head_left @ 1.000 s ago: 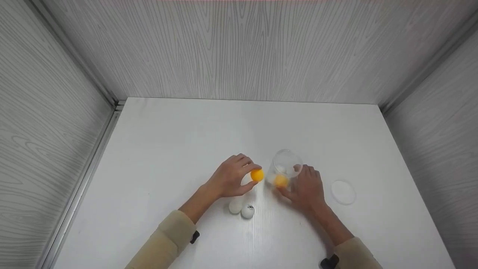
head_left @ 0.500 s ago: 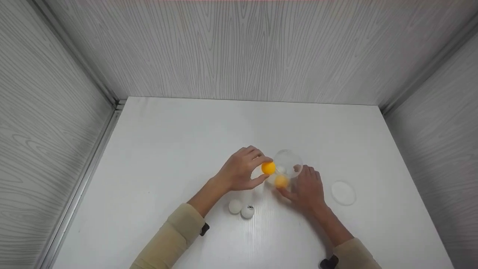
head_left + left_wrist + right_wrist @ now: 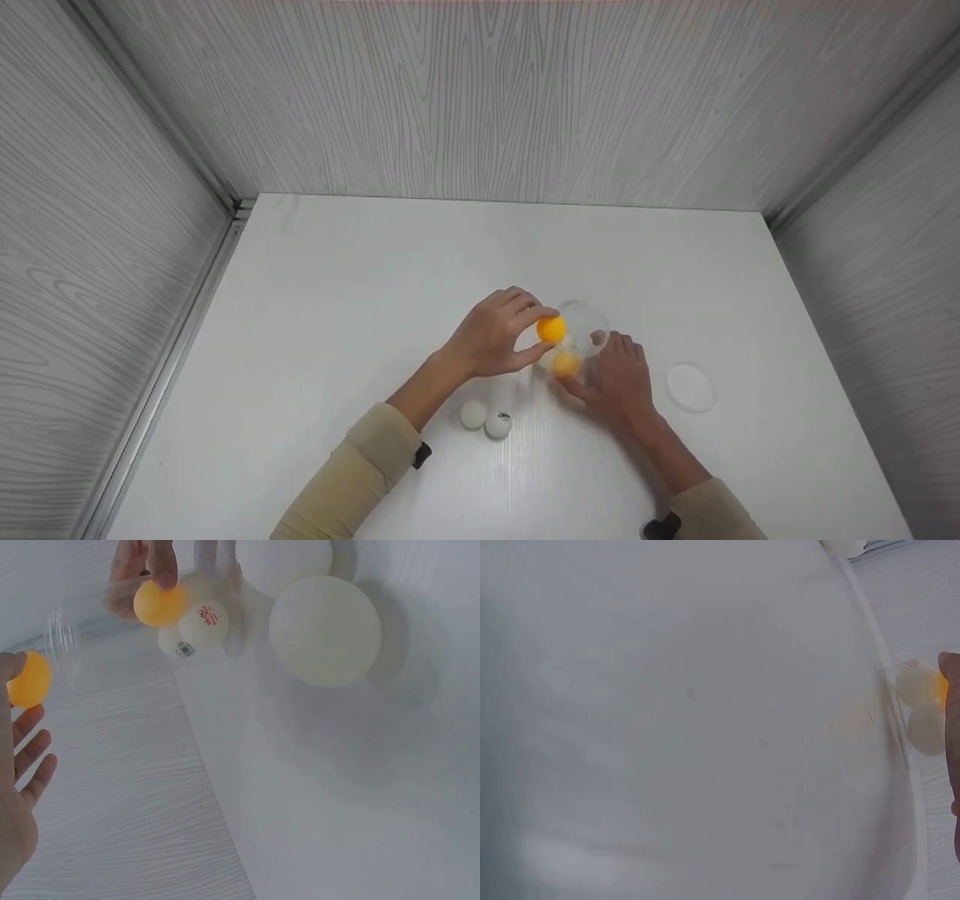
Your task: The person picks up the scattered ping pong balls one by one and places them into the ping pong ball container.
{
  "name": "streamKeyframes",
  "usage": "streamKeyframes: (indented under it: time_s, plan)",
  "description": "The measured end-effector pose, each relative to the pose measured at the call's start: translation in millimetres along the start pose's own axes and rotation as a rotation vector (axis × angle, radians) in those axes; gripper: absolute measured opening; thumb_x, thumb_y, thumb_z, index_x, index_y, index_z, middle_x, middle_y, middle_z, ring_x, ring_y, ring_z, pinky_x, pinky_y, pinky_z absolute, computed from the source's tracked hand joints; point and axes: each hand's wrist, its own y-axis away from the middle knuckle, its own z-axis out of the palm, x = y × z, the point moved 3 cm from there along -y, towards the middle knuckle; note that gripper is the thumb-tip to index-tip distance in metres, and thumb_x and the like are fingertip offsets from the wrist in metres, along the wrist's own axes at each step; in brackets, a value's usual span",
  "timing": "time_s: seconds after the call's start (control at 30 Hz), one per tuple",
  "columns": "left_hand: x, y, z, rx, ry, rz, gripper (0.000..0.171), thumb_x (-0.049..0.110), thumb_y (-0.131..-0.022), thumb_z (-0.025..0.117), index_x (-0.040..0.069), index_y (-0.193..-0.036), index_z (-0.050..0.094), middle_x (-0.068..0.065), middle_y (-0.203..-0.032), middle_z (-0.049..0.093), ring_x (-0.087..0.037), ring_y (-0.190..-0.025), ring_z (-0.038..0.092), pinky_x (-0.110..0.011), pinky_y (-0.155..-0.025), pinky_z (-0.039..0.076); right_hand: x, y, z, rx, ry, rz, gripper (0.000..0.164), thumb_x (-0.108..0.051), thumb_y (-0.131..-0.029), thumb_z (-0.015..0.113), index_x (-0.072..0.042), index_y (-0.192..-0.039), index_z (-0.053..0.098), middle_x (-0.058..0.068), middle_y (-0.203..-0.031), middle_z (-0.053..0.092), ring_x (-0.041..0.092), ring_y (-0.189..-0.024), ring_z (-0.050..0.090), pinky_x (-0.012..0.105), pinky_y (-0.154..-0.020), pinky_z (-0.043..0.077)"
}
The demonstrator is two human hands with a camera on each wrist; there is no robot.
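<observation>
Between thumb and fingertips my left hand (image 3: 495, 335) pinches an orange ping-pong ball (image 3: 550, 329), held at the rim of a clear plastic jar (image 3: 587, 319). My right hand (image 3: 622, 379) grips the jar low on its right side. Through the jar wall in the left wrist view show another orange ball (image 3: 159, 603) and white balls (image 3: 203, 624) with printed marks. Two loose white ping-pong balls, a plain one (image 3: 472, 415) and a printed one (image 3: 498, 424), lie side by side on the table, nearer than the jar.
A round translucent lid (image 3: 691, 387) lies flat on the white table (image 3: 360, 262), right of my right hand. Grey wood-grain panels (image 3: 480, 97) stand at the back and both sides of the table.
My left hand has carried the orange ball right and away from me, from left of the jar to its rim. The right hand and jar stay in place.
</observation>
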Motion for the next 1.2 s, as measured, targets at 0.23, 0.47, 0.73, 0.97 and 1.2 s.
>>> streamKeyframes:
  time_s: [0.23, 0.47, 0.73, 0.97, 1.2]
  plan:
    - [0.3, -6.9, 2.1, -0.001, 0.001, 0.001, 0.037, 0.036, -0.094, 0.077, 0.015, -0.124, 0.074, -0.001, -0.111, 0.076, -0.018, -0.105, 0.069, -0.029, -0.096, 0.06, 1, 0, 1, 0.008, -0.027, 0.009, 0.087, -0.073, -0.078, 0.073, 0.003, -0.119, 0.066, 0.018, -0.101, 0.066, 0.035, -0.096, 0.062, 0.049, -0.086, 0.055]
    - [1.4, -14.7, 7.4, -0.018, 0.001, 0.002, 0.038, 0.038, -0.095, 0.076, 0.015, -0.125, 0.074, -0.001, -0.113, 0.076, -0.018, -0.107, 0.069, -0.029, -0.097, 0.059, 1, 1, 1, 0.0, -0.045, 0.015, 0.086, -0.073, -0.079, 0.073, 0.002, -0.121, 0.065, 0.017, -0.104, 0.066, 0.034, -0.096, 0.061, 0.049, -0.089, 0.055]
    - [0.4, -20.9, 16.3, -0.035, 0.01, 0.0, 0.037, 0.038, -0.096, 0.074, 0.015, -0.126, 0.073, -0.002, -0.113, 0.076, -0.019, -0.105, 0.068, -0.029, -0.095, 0.059, 1, 1, 1, 0.01, -0.046, 0.007, 0.083, -0.071, -0.08, 0.073, 0.002, -0.118, 0.066, 0.018, -0.106, 0.067, 0.034, -0.097, 0.061, 0.049, -0.088, 0.055]
    - [-1.9, -23.1, 22.4, -0.055, 0.018, -0.016, 0.037, 0.038, -0.096, 0.074, 0.015, -0.126, 0.074, -0.002, -0.114, 0.076, -0.019, -0.106, 0.068, -0.029, -0.094, 0.059, 0, 1, 0, -0.015, -0.068, 0.033, 0.083, -0.07, -0.08, 0.074, 0.001, -0.121, 0.065, 0.018, -0.109, 0.066, 0.034, -0.101, 0.061, 0.049, -0.092, 0.054]
    - [-1.3, -25.6, 23.6, -0.061, 0.023, -0.015, 0.037, 0.039, -0.096, 0.073, 0.016, -0.125, 0.074, -0.001, -0.112, 0.076, -0.019, -0.105, 0.068, -0.029, -0.094, 0.059, 0, 1, -1, -0.016, -0.062, 0.027, 0.083, -0.068, -0.079, 0.075, 0.001, -0.123, 0.063, 0.017, -0.105, 0.064, 0.035, -0.098, 0.059, 0.048, -0.091, 0.053]
